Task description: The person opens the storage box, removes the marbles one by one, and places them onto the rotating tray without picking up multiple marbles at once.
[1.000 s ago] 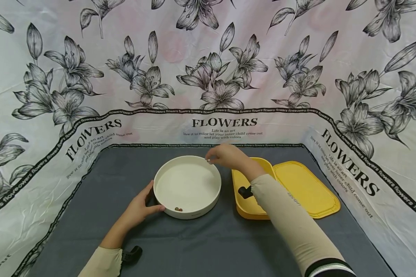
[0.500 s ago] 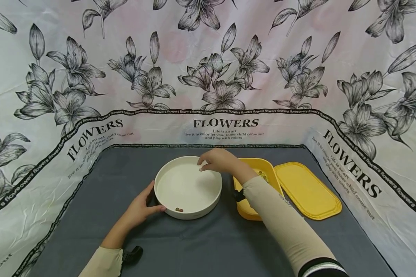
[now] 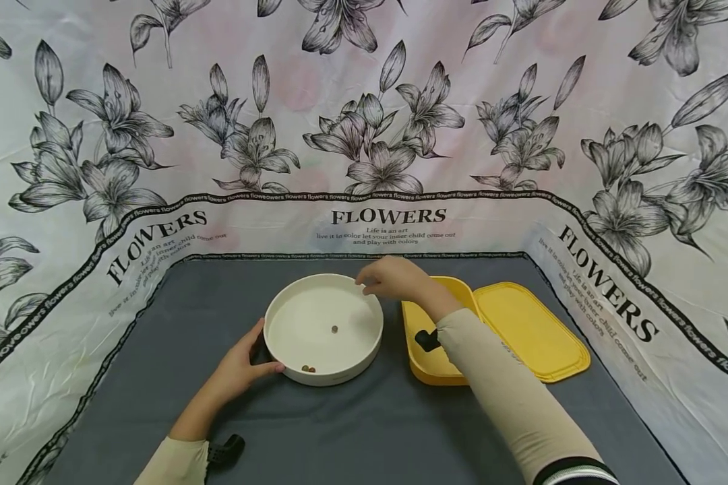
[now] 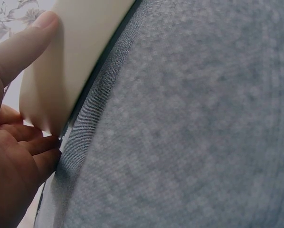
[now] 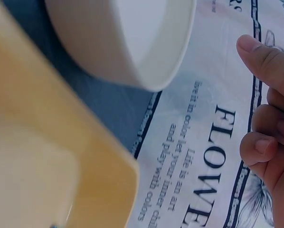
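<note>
A round white shallow dish (image 3: 306,320) stands on the table left of the yellow box. My left hand (image 3: 236,367) holds its left side, thumb at the front wall and fingers farther round; in the left wrist view the fingertips (image 4: 49,149) touch the pale wall (image 4: 80,47). Inside the dish lie small brown round beads: one bead (image 3: 334,329) near the middle and a pair of beads (image 3: 308,369) at the near wall. My right hand (image 3: 394,277) hovers at the dish's far right rim, holding nothing, with loosely bent fingers (image 5: 258,146) and thumb apart.
The yellow open box (image 3: 425,367) is to the right, partly covered by my right forearm. Its flat yellow lid (image 3: 534,330) lies beside it. A flower-printed cloth (image 3: 388,229) borders the dark grey tabletop (image 3: 340,438).
A small bead held by my right fingertips a second ago is released, and a bead now lies mid-dish. My right hand dipped left over the dish, then drew back right. The left hand kept its hold.
</note>
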A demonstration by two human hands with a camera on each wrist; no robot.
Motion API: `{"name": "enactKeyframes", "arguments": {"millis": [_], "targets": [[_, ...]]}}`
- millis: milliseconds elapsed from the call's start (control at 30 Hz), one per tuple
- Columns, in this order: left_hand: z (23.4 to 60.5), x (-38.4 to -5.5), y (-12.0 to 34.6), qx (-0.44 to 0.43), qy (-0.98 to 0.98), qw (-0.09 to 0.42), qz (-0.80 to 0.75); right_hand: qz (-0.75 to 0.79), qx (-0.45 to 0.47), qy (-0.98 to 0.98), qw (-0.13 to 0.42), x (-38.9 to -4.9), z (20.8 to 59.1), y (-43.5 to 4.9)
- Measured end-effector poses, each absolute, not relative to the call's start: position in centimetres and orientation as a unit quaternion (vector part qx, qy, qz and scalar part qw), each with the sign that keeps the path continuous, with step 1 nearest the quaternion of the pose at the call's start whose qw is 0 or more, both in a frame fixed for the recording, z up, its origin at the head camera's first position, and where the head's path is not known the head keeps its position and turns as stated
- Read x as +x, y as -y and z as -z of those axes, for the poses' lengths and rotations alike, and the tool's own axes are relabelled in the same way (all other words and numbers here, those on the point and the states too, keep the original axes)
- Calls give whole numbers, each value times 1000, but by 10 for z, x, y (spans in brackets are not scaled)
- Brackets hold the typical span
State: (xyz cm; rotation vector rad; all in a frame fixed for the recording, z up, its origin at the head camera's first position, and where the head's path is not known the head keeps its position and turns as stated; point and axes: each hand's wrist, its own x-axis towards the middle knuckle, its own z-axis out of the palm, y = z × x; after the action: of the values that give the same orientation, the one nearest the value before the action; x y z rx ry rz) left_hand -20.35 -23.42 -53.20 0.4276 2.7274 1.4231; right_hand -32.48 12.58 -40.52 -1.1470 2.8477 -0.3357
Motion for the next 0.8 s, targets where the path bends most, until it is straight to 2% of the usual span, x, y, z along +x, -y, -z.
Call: {"name": "enactKeyframes", "arguments": {"millis": [333, 567, 800], "targets": [[533, -202, 234, 134, -882, 14, -452, 116, -340, -933, 24, -323, 405, -164], [534, -199, 237, 131, -884, 13, -448, 145, -313, -937, 51, -317, 403, -192], [534, -201, 236, 135, -879, 16, -457, 117, -324, -939, 17, -316, 397, -216]]}}
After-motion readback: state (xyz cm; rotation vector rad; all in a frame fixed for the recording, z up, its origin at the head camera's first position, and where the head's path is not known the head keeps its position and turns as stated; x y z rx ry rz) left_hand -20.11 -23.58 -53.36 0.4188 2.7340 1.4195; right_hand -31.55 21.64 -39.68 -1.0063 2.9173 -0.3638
